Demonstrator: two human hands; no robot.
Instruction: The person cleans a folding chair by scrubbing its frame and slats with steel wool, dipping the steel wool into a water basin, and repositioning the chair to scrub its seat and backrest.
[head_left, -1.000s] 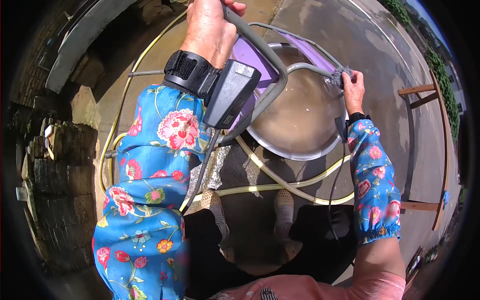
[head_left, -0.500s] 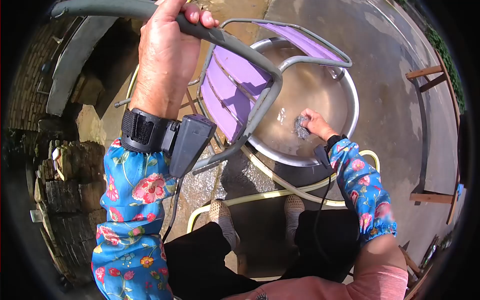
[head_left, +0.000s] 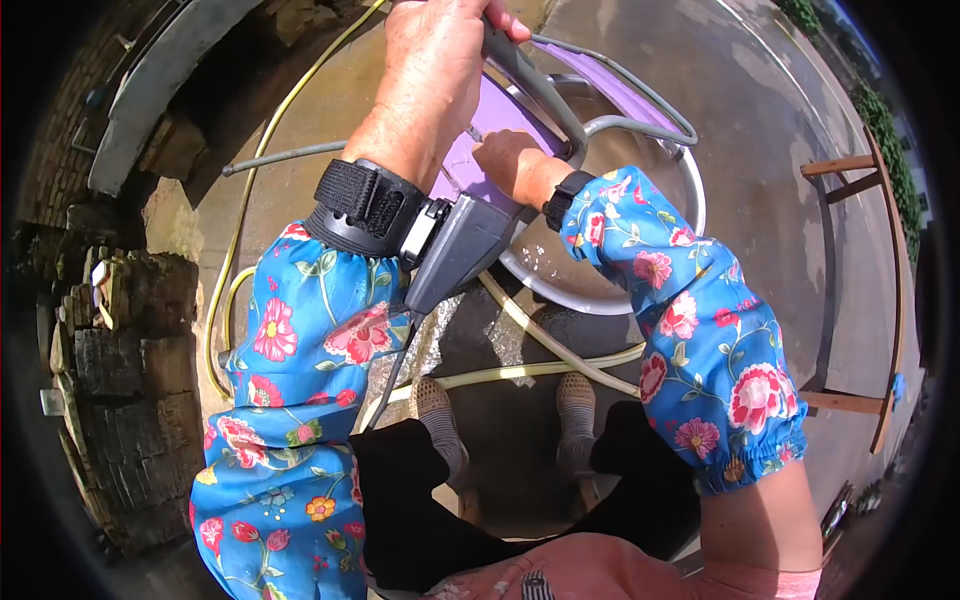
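At the top, my left hand (head_left: 435, 70) is closed around the grey tube frame of a metal chair (head_left: 537, 80). The chair has purple slats and leans tilted over a wide metal basin (head_left: 693, 190) of cloudy water. My right hand (head_left: 515, 165) presses with curled fingers against a purple panel (head_left: 468, 172) of the chair, just below and right of my left hand. The grey steel wool scrubber seen in that hand a moment ago is now hidden under the fingers. Part of the basin is covered by the chair and my right sleeve.
A pale yellow hose (head_left: 540, 340) loops over the wet concrete floor between my feet and the basin. Stacked split wood (head_left: 130, 380) stands on the left. A wooden frame (head_left: 880, 300) is at the right edge.
My right hand has left the basin water and moved up and left onto the purple panel. My left hand, still gripping the chair frame, has shifted right in view.
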